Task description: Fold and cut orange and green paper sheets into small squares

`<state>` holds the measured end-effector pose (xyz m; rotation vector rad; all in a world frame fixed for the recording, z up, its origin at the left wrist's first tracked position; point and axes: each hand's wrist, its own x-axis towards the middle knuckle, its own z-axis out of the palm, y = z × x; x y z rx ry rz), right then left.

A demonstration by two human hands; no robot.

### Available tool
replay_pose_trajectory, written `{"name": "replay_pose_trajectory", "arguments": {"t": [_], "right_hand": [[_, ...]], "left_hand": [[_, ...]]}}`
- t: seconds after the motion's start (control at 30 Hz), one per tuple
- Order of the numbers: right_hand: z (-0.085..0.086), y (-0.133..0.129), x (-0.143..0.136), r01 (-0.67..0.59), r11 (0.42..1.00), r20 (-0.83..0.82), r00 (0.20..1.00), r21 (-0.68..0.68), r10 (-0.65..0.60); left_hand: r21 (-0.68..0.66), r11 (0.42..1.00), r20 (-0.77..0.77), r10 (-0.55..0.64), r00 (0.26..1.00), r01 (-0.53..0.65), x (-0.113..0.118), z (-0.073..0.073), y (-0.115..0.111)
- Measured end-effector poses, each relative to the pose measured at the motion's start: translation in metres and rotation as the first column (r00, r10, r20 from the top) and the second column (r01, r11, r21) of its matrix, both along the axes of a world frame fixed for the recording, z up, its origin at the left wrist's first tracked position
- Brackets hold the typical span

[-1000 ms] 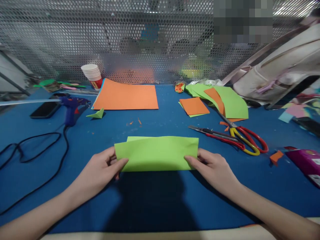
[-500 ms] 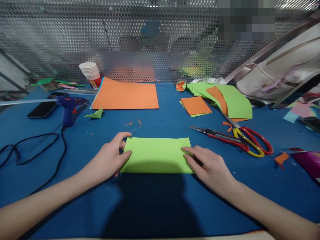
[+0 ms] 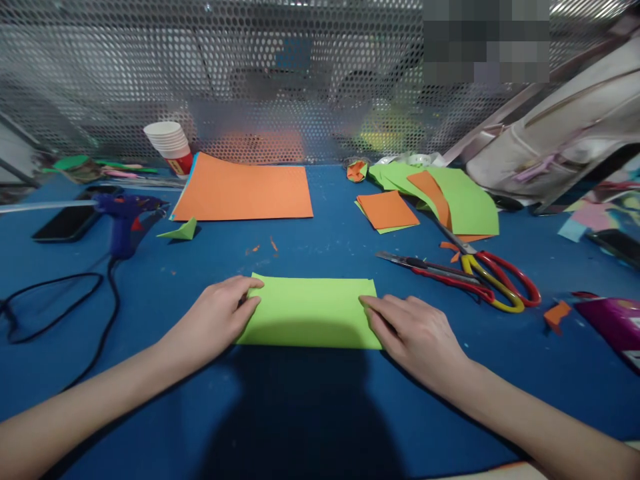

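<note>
A folded sheet of bright green paper [image 3: 310,313] lies flat on the blue table, its long side running left to right. My left hand [image 3: 220,310] is closed on the sheet's left edge, fingertips near the upper corner and thumb just below them on the paper. At the opposite end my right hand [image 3: 415,327] grips the right edge, with its index finger resting on top and the thumb below. The rest of the fingers on both hands are partly hidden. Shadow covers the paper's lower half.
Scissors [image 3: 517,280] and a utility knife [image 3: 435,270] lie right of the paper. A blue glue gun [image 3: 123,217] with a black cord is at left. Orange sheets [image 3: 245,190], paper cups [image 3: 170,147] and green paper scraps [image 3: 473,200] sit behind, before a perforated metal panel [image 3: 320,80].
My left hand's fingers have drawn in from a spread pose onto the paper's left edge. My right hand stays at the right edge. The whole view has shifted slightly.
</note>
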<state>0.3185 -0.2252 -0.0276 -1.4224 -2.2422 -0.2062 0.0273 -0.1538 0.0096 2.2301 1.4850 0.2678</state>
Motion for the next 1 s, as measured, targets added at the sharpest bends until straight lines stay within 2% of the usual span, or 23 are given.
{"name": "replay_pose_trajectory", "arguments": {"t": [0.2, 0.37, 0.47, 0.57, 0.67, 0.77, 0.9, 1.0], "right_hand": [[0.0, 0.002, 0.0, 0.014, 1.0, 0.007, 1.0, -0.023, -0.014], [0.001, 0.003, 0.001, 0.018, 1.0, -0.002, 1.0, -0.022, -0.018], [0.002, 0.004, 0.002, 0.017, 0.999, -0.01, 1.0, -0.035, -0.017], [0.002, 0.005, 0.002, 0.016, 0.998, -0.016, 1.0, -0.054, -0.017], [0.003, 0.006, 0.002, 0.011, 0.998, -0.02, 1.0, -0.065, -0.013], [0.003, 0.006, 0.002, 0.006, 0.998, -0.012, 1.0, -0.057, -0.006], [0.002, 0.005, 0.002, 0.005, 0.999, 0.004, 1.0, -0.043, -0.005], [0.001, 0.004, 0.002, -0.005, 0.999, 0.014, 1.0, -0.034, 0.006]], "left_hand": [[-0.011, 1.0, -0.038, -0.009, 0.999, 0.009, 0.001, 0.0, 0.004], [-0.02, 1.0, -0.197, -0.027, 0.98, 0.023, 0.002, 0.003, 0.006], [0.074, 0.992, -0.224, -0.08, 0.971, 0.099, -0.002, 0.002, 0.011], [0.11, 0.975, -0.199, -0.17, 0.965, 0.195, -0.005, 0.001, 0.018], [0.042, 0.975, -0.256, -0.2, 0.946, 0.218, -0.004, 0.005, 0.029], [-0.087, 0.973, -0.323, -0.232, 0.918, 0.215, 0.003, 0.016, 0.04], [-0.254, 0.942, -0.376, -0.307, 0.874, 0.221, 0.013, 0.03, 0.054], [-0.296, 0.926, -0.369, -0.338, 0.866, 0.235, 0.016, 0.033, 0.059]]}}
